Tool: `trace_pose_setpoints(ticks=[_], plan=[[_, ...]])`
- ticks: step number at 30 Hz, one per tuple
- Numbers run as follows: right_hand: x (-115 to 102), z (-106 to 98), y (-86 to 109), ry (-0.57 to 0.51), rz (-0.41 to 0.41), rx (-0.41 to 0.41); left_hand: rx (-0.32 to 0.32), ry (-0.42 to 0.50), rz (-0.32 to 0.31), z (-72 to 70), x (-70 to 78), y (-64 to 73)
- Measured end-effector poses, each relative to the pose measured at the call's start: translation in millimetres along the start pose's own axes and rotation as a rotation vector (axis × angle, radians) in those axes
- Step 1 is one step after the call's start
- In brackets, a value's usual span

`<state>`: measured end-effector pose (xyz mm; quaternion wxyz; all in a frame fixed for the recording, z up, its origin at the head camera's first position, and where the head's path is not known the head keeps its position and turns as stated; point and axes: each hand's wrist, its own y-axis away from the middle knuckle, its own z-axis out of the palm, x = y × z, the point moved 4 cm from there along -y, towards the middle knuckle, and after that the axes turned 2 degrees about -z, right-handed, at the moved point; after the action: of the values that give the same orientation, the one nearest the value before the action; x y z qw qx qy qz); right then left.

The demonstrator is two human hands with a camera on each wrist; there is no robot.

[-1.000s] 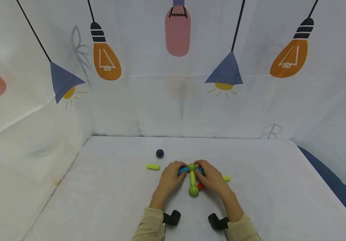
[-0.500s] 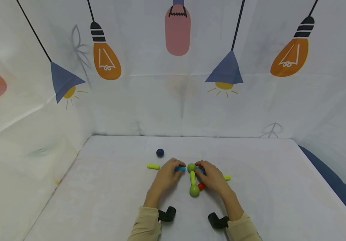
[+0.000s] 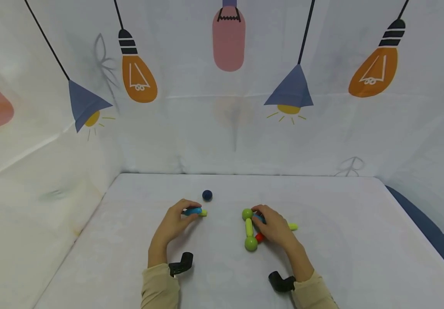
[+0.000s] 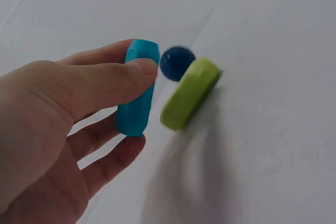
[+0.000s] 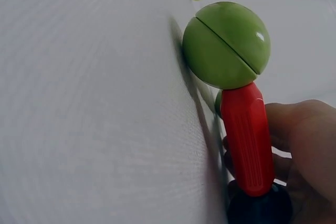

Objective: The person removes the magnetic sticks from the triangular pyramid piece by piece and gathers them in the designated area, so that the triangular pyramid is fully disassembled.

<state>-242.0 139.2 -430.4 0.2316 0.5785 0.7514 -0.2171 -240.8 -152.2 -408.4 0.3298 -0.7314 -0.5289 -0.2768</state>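
My left hand (image 3: 173, 221) pinches a light-blue magnetic rod (image 4: 135, 114) between thumb and fingers. Just past it in the left wrist view are a loose yellow-green rod (image 4: 189, 95) and a dark-blue ball (image 4: 177, 63). On the table's middle, my right hand (image 3: 276, 227) holds a ball-and-rod build. Two green balls (image 3: 250, 243) are joined by a yellow-green rod (image 3: 249, 227). A red rod (image 5: 248, 140) runs from a green ball to a dark ball (image 5: 261, 205). My right fingers partly hide another blue rod (image 3: 258, 218) beside the far green ball.
Right of my right hand, the end of a yellow-green rod (image 3: 293, 226) shows. The white table (image 3: 342, 257) meets a lamp-printed curtain (image 3: 191, 137) at the back. Each wrist carries a black camera mount (image 3: 281, 282).
My left hand has pulled the light-blue rod away from the far green ball and carried it left to the loose yellow-green rod. The right hand stays on the build.
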Motion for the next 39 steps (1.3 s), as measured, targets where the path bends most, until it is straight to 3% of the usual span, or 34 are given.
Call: trace_pose_setpoints(ticks=[5,11,34,39], plan=[[0.4,0.1,-0.9,-0.012,-0.005,-0.004,-0.061,-0.012,-0.044,-1.3,-12.7,5.5],[0.9,0.9,-0.8,-0.009,0.007,-0.002,-0.124,-0.031,0.027,4.8,-13.8,5.8],[2.9,-1.5,0.6,-0.036,-0.002,-0.018,-0.128,-0.061,-0.079,10.2,-13.2,3.9],[1.2,-2.2,0.9,-0.035,0.004,-0.024,-0.083,-0.055,-0.132,4.5,-6.4,4.0]])
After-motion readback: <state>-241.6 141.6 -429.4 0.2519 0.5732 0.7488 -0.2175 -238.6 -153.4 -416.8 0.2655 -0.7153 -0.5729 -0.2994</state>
